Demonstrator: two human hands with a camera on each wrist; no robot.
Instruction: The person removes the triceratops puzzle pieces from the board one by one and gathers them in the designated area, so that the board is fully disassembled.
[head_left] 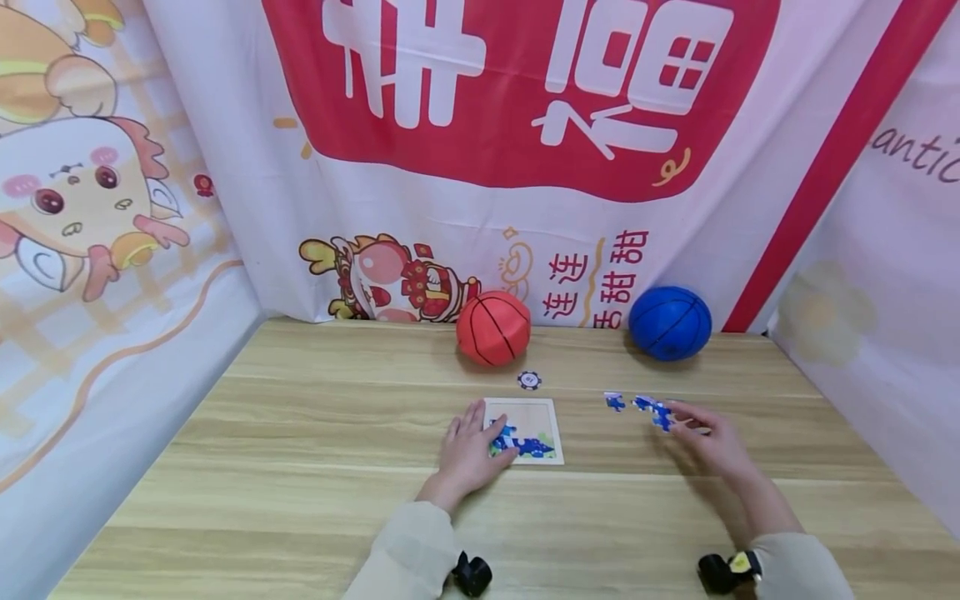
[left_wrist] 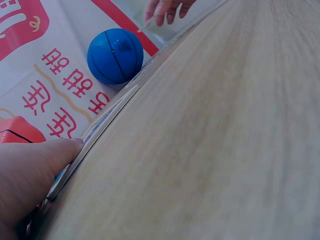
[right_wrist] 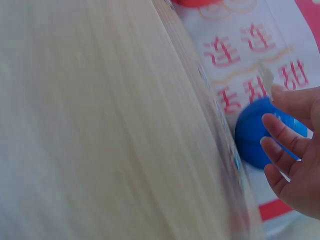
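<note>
A square puzzle tray [head_left: 557, 429] with a pale rim lies on the table, blue and green pieces [head_left: 528, 447] fitted along its lower part. My left hand [head_left: 468, 446] rests spread over the tray's left side, thumb and forefinger reaching onto the pieces. Seen from the left wrist, the thumb [left_wrist: 62, 150] lies along the tray's edge. To the right, my right hand [head_left: 705, 433] is raised over the table beside loose blue pieces. It pinches a puzzle piece [right_wrist: 266, 77] between thumb and forefinger, pale side showing in the right wrist view; the other fingers are loosely bent.
One loose puzzle piece [head_left: 615, 402] lies between the tray and the right hand. A round chip [head_left: 529, 381] sits behind the tray. Farther back, a red ball [head_left: 493, 327] and a blue ball [head_left: 670, 323] stand against the printed cloth [head_left: 420, 192].
</note>
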